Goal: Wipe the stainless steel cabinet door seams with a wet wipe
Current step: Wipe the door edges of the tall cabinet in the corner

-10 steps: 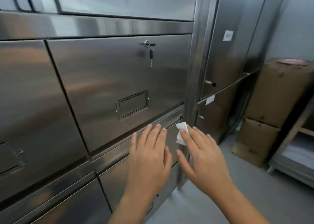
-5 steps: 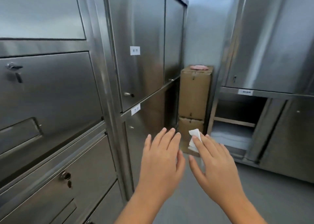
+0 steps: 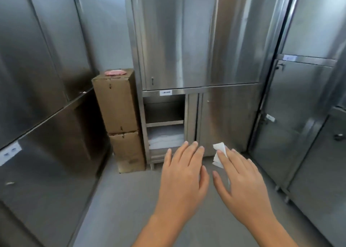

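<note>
While my left hand (image 3: 184, 175) hovers flat and empty, my right hand (image 3: 241, 179), fingers straight, carries the wet wipe (image 3: 219, 154), seemingly tucked under the forefinger; the upright door seam (image 3: 196, 121) stands apart at eleven o'clock from the wipe.

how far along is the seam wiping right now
Done: no seam shows visible proof of wiping. In hand: the right hand carries the folded wet wipe at its straight fingers, in mid-air, touching no steel; the left hand is open and empty. Left: probably the cabinet ahead, such as the vertical seam beside its lower door.
</note>
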`<act>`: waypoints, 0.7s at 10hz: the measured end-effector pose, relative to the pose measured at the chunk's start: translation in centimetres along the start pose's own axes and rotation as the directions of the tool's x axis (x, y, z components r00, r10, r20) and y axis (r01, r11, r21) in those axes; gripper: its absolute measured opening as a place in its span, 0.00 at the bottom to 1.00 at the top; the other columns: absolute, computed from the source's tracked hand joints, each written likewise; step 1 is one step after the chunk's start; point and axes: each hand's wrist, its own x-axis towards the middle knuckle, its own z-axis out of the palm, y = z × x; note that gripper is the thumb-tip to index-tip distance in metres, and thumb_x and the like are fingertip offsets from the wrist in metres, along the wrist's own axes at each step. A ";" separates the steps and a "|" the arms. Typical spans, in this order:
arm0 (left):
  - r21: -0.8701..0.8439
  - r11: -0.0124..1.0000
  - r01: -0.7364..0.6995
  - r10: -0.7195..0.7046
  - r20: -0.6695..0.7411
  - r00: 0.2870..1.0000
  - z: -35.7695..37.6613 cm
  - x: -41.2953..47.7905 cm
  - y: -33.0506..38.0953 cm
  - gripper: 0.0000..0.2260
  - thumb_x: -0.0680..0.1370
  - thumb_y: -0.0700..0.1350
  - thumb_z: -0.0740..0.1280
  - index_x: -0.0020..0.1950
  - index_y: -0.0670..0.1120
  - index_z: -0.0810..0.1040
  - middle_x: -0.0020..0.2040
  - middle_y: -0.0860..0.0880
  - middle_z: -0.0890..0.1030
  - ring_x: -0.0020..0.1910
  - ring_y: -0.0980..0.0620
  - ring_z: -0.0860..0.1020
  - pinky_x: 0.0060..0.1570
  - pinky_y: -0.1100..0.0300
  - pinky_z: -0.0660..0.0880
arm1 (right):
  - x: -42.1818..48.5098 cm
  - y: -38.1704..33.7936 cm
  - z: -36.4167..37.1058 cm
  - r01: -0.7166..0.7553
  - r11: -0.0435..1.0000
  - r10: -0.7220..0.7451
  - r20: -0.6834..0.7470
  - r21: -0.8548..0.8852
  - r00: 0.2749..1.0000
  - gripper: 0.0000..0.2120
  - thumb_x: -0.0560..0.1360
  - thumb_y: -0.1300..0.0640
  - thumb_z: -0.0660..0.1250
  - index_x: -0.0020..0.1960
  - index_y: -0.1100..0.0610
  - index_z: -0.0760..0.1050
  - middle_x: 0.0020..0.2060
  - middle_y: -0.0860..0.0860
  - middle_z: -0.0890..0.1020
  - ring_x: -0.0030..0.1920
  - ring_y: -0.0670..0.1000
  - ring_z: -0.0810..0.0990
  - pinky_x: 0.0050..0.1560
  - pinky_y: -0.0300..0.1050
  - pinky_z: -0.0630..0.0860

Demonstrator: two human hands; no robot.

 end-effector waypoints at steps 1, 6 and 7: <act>-0.077 0.995 -0.061 0.064 0.034 0.997 3.0 2.0 2.2 0.16 0.73 0.46 0.61 0.57 0.44 0.80 0.58 0.48 0.80 0.60 0.49 0.76 0.58 0.43 0.71 | -0.3 3.3 -0.7 -0.086 0.994 0.084 -0.026 -0.066 0.996 0.32 0.80 0.43 0.43 0.57 0.63 0.79 0.56 0.57 0.81 0.55 0.59 0.80 0.51 0.59 0.75; -0.312 0.915 -0.255 0.261 -0.025 0.965 18.6 16.1 1.0 0.17 0.69 0.42 0.66 0.56 0.41 0.80 0.57 0.46 0.80 0.59 0.46 0.77 0.57 0.40 0.69 | 9.5 14.6 5.9 -0.302 0.906 0.268 -0.150 -0.297 0.952 0.24 0.72 0.49 0.56 0.57 0.64 0.79 0.55 0.58 0.81 0.55 0.61 0.80 0.51 0.62 0.75; -0.324 0.898 -0.299 0.301 -0.047 0.953 21.0 20.0 -0.2 0.17 0.72 0.45 0.60 0.57 0.42 0.80 0.58 0.47 0.80 0.59 0.46 0.77 0.57 0.40 0.69 | 13.0 16.1 7.4 -0.329 0.887 0.285 -0.175 -0.323 0.942 0.24 0.72 0.49 0.56 0.57 0.64 0.79 0.55 0.57 0.81 0.56 0.60 0.80 0.51 0.62 0.75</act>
